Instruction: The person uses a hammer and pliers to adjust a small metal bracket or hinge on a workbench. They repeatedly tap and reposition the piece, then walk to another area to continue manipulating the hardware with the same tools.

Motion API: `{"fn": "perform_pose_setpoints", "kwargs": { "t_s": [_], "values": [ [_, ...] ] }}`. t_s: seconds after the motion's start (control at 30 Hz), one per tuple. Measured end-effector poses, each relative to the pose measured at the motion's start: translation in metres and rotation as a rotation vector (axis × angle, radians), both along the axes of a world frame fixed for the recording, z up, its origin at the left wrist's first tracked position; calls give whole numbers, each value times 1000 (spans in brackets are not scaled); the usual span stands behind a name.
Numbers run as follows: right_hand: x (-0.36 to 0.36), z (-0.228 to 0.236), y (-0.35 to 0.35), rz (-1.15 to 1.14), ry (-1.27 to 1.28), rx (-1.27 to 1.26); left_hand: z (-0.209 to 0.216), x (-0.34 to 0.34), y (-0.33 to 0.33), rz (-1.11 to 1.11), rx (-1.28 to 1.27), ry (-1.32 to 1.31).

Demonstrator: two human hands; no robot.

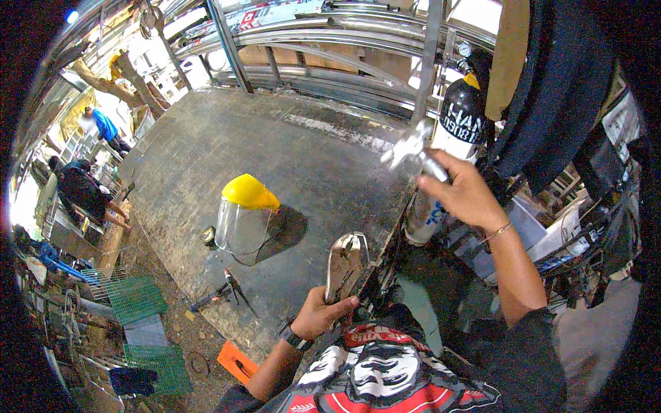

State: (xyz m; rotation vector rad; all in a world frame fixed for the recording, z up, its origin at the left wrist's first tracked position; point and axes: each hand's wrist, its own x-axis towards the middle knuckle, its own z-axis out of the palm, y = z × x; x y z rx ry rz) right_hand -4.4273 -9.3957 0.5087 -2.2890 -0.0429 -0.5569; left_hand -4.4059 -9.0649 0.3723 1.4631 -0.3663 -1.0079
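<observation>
At the near right edge of the dark worktable (179,144), my left hand (323,313) is closed round the lower end of a long, round-ended piece with a pale rim and brownish inside (341,265). I cannot make out its exact kind. Raised higher on the right, my right hand (465,193) grips a shiny silver metal tool (413,148) with a short bar between the fingers. Motion blurs its far end, which is apart from the piece in my left hand.
A face shield with a yellow crown (249,191) lies mid-table. Left of it are a small tape measure (209,236) and a red-and-black tool (231,279). A black-and-white gas cylinder (454,117) stands at the right. Two people (82,186) are at the far left. Metal bars (330,34) line the back.
</observation>
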Motion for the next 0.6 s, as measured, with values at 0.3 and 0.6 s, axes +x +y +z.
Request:
{"fn": "perform_pose_setpoints", "kwargs": {
  "t_s": [0.3,0.6],
  "values": [
    [-29,-33,31,262,450,-129,15,3,-10,121,-63,-56],
    [-9,21,11,-119,319,210,13,2,-7,90,-79,-17]
  ]
}}
